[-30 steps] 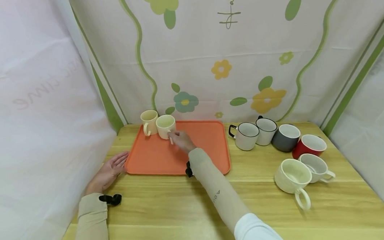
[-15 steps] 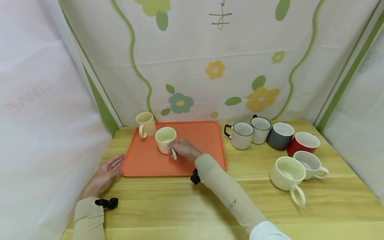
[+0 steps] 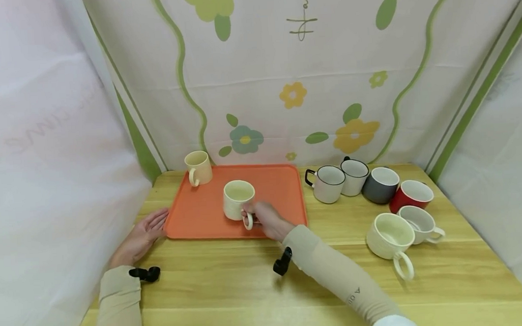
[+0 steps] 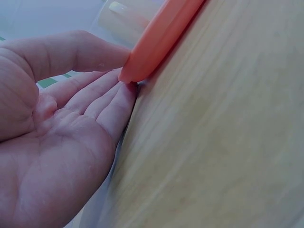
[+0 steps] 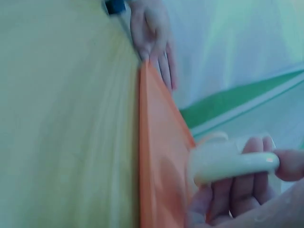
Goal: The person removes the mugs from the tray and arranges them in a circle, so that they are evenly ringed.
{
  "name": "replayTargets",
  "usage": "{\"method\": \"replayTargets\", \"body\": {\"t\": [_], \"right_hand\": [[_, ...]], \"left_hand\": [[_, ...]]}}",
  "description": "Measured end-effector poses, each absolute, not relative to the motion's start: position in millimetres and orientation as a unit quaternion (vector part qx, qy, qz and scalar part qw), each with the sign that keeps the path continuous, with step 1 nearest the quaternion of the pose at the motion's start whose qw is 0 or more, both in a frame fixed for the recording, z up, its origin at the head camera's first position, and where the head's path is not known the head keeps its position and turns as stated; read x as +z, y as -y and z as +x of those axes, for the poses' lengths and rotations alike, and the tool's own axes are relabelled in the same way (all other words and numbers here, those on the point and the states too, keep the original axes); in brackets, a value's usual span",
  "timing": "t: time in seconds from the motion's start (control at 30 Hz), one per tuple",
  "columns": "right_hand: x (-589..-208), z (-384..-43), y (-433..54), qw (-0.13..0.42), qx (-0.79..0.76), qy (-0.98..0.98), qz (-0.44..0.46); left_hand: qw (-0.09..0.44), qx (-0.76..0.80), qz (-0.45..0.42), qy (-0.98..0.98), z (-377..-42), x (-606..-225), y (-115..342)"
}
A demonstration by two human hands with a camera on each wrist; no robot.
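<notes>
My right hand (image 3: 266, 218) pinches the handle of a cream mug (image 3: 236, 203) over the front middle of an orange tray (image 3: 197, 210). In the right wrist view, the fingers curl about the pale handle (image 5: 237, 167). The mug looks upright; whether its base touches the tray I cannot tell. My left hand (image 3: 146, 236) lies palm up at the tray's front left corner. Its thumb (image 4: 90, 54) touches the rim in the left wrist view, and the straight fingers lie along the side. Another cream mug (image 3: 201, 168) stands in the tray's back left corner.
Right of the tray, two white mugs with black rims (image 3: 328, 185), a dark grey mug (image 3: 381, 186) and a red mug (image 3: 412, 195) stand on the wooden table (image 3: 232, 287). Nearer are a white mug (image 3: 418, 225) and a cream mug (image 3: 390, 237). Printed curtains enclose the table.
My right hand has brought the cream mug away from the one in the back corner, toward the front and right over the tray. My left hand has stayed at the tray corner.
</notes>
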State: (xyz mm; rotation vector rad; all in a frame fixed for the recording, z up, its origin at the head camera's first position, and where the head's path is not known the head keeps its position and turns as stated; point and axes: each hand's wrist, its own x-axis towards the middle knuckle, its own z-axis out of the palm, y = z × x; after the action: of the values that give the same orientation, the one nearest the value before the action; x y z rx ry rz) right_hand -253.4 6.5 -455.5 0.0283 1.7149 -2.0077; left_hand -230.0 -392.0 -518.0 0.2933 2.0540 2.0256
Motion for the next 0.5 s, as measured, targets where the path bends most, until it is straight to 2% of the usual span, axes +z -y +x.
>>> {"method": "replayTargets", "body": {"t": [0.27,0.5], "right_hand": [[-442,-217,-40,0.175,-0.767,-0.614,0.056],[-435,-199,-68,0.101,-0.806,-0.574,0.106]], "left_hand": [[0.128,0.689,0.090,-0.708,-230,-514,388],[0.126,0.693,0.087,-0.705,-229,-514,389]]}}
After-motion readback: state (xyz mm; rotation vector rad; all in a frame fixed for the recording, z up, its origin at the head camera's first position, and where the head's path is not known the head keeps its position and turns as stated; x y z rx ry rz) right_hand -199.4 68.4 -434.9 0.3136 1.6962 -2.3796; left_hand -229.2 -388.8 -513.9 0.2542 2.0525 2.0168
